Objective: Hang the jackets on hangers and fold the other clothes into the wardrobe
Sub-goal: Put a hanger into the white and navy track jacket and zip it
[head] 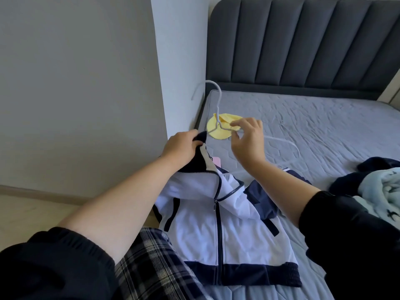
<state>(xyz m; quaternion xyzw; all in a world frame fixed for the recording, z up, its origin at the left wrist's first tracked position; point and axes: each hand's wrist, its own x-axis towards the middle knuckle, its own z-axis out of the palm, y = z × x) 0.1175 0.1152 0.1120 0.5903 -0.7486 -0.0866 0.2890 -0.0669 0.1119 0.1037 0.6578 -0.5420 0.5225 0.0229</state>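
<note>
A white and navy zip jacket (pixel 236 226) lies front up on the bed (pixel 324 131), its zip partly undone at the top. My left hand (pixel 181 148) grips the jacket's navy collar and lifts it off the bed. My right hand (pixel 246 139) pinches a pale grey wire hanger (pixel 218 105) by its shoulder bar just above the collar. The hanger's hook points up and away, and its right arm curves behind my right hand toward the jacket's shoulder.
A yellow round cloth item (pixel 218 129) lies on the bed behind the hanger. A heap of navy and light blue clothes (pixel 376 187) sits at the right. A plaid garment (pixel 149 267) lies by the jacket's near left edge. A grey wall (pixel 86 83) stands left, the padded headboard (pixel 303 40) behind.
</note>
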